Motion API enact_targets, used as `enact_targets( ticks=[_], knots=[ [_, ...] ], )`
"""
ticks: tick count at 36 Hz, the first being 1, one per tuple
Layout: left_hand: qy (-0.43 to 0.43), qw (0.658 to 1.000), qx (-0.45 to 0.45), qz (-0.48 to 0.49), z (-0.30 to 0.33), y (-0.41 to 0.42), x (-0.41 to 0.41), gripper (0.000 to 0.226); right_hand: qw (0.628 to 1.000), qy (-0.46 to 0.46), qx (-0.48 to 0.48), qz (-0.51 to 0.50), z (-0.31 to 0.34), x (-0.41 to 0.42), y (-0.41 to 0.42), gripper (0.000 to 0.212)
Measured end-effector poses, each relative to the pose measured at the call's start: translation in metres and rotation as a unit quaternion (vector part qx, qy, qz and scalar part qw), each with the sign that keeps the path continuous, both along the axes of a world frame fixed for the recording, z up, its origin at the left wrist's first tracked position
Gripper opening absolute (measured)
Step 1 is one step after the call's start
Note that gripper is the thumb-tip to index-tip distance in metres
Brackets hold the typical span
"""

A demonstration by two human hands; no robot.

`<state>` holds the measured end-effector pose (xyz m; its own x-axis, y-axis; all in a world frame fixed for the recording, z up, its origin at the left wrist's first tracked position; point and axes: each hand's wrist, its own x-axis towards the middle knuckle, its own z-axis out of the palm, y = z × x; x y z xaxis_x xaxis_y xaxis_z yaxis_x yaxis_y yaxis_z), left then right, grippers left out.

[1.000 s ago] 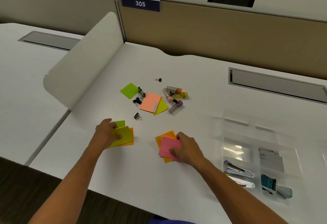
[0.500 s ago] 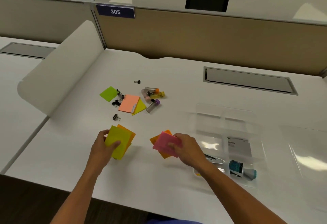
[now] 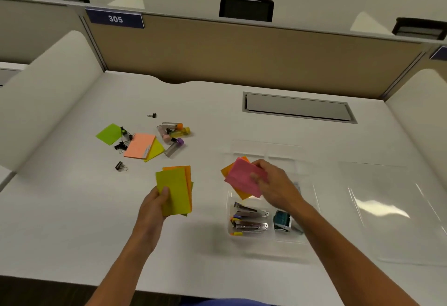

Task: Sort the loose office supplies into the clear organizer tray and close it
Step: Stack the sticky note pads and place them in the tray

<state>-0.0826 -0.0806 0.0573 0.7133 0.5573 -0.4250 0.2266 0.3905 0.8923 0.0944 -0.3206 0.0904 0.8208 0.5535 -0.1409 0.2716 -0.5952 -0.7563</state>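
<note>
On white desk (image 3: 72, 221): clear lidless organizer tray (image 3: 312, 209) at right, flat clear lid (image 3: 391, 209) beside it. Right hand (image 3: 275, 184), pinching pink and orange sticky pads (image 3: 242, 177) above tray; left hand (image 3: 152, 206), gripping yellow and orange sticky pads (image 3: 175, 189). Sorting underway. Next, probably: lowering pads into a free compartment.

On the desk (image 3: 72, 209) the loose pile (image 3: 145, 140) – note pads, binder clips, small tubes – lies far left, behind the left hand (image 3: 154, 205). The organizer tray (image 3: 312, 199) stands to the right, its lid (image 3: 391, 211) flat just beside it – staplers (image 3: 250, 218) lie in its near compartment, under the right hand (image 3: 275, 184)
</note>
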Motion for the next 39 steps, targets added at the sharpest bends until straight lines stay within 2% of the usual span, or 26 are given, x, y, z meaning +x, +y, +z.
enact_targets(
  ticks=[5,12,19,31,39],
  knots=[
    [-0.007,0.999,-0.002,-0.04,0.011,-0.021,0.016,0.022,0.995,-0.045,-0.086,0.003,-0.004,0.029,-0.004,0.032],
    [-0.008,0.996,0.052,-0.073,0.021,-0.037,0.027,0.029,0.984,-0.05,-0.166,0.036,-0.027,0.043,0.008,0.034],
    [-0.007,0.996,0.06,-0.068,0.026,-0.038,0.027,0.03,0.983,-0.073,-0.166,-0.002,-0.03,0.058,0.006,0.036],
    [0.003,0.995,0.065,-0.074,0.029,-0.044,0.024,0.037,0.963,-0.082,-0.231,0.112,-0.041,0.044,0.024,0.042],
    [0.001,0.996,0.062,-0.069,0.024,-0.042,0.019,0.027,0.974,-0.078,-0.209,0.047,-0.046,0.046,0.019,0.03]
  ],
)
